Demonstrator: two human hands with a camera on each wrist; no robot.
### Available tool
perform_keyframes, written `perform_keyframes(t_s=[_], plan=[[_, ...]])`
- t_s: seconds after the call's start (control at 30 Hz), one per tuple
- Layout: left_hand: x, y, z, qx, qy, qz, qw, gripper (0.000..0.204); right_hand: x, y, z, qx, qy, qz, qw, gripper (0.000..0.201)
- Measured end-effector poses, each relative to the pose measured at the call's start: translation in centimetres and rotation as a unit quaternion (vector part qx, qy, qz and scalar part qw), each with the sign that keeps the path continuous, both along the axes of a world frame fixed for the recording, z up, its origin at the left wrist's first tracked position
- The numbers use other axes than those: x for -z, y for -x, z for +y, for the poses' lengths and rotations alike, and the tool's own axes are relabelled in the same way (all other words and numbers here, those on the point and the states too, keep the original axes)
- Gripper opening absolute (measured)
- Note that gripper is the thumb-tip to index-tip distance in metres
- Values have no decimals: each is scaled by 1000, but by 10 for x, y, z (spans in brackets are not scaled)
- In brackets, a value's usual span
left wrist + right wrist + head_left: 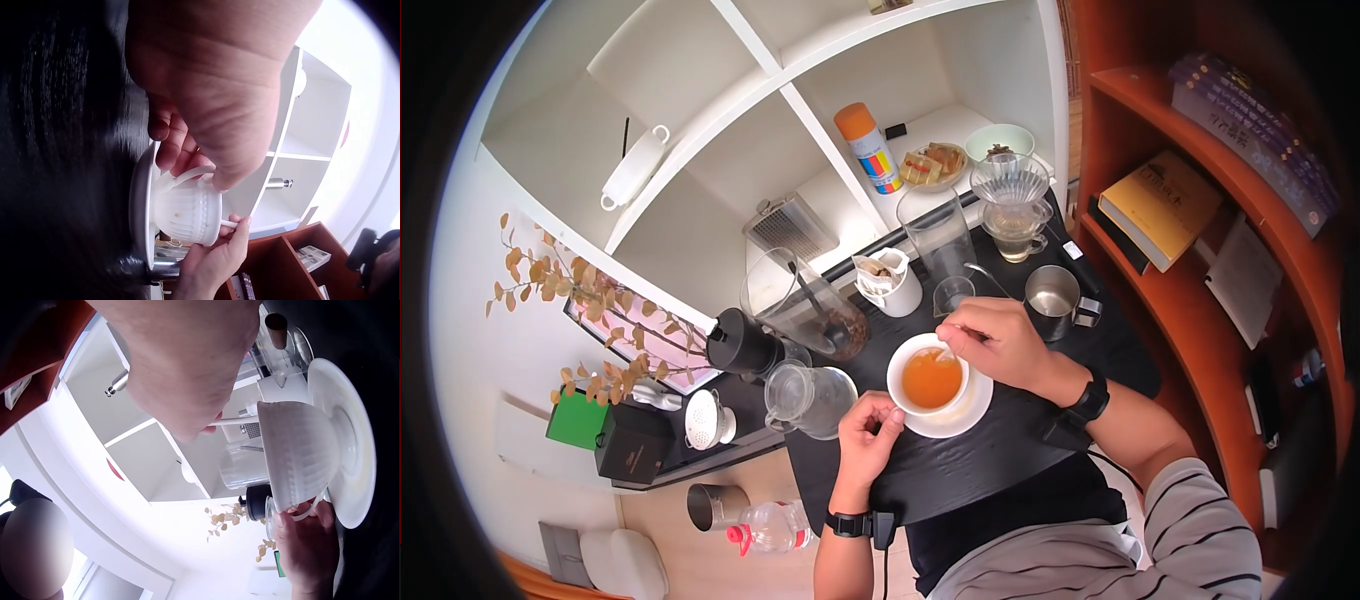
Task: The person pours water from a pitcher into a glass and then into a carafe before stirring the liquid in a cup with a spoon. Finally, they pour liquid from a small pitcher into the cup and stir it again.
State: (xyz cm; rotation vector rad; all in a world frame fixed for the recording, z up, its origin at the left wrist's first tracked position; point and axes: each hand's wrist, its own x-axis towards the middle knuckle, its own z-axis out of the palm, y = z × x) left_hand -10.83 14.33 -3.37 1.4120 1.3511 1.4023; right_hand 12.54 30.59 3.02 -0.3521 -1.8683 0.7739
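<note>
Clock set on the cup, 12 at the far side, 6 toward my body.

Nearest, 7 o'clock: my left hand [868, 430] pinches the handle [195, 171], thumb up by the rim. For a good hold, light pressure straight down steadies the foot; a sideways pull could tip it.

Saucer [962, 420]: on the black table [945, 475], under the cup, showing mostly from 3 to 6. Cup [905, 392]: seated on it, orange liquid [932, 380] inside. Level fairly high, I judge, so speed is the main spill risk.

Spoon [234, 420]: dips in at about 1, its handle held between my right thumb and fingers; the bowl is not clear to see. Right hand [1000, 345] is at 2, above the rim. Best practice, I judge: small slow circles from the fingers, wrist quiet, tip off the wall and just above the bottom. Lift only once the surface is calm, and let it drip over the cup.

Farther: jug [800, 400] at 9, steel mug [1052, 310] at 2, white mug [895, 298] at 11. Right elbow should stay low and close, away from that side's glassware.
</note>
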Motion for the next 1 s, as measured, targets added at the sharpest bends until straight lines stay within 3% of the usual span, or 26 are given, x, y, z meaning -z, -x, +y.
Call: perform_keyframes(t_s=[0.17, 0.23, 0.33, 0.63, 0.83, 1.0], plan=[[-3, -1, 1, 0, 2, 6, 1000, 11, 3, -1, -3, -44, 47, -18, 998, 14], [-3, -2, 1, -9, 6, -12, 1000, 9, 1, 1, -7, -128, 88, -23, 988, 13], [-4, -3, 1, -8, 8, -13, 1000, 10, 3, 4, -10, -140, 40, -34, 989, 13], [-5, -2, 1, -1, 6, 2, 1000, 9, 8, 7, 0, -3, -41, -4, 999, 14], [-4, -3, 1, -11, 0, -6, 1000, 8, 6, 4, -7, -94, 26, -35, 995, 14], [-3, -3, 1, -12, 4, -8, 1000, 8, 9, 6, -6, -92, 8, -36, 995, 10]])
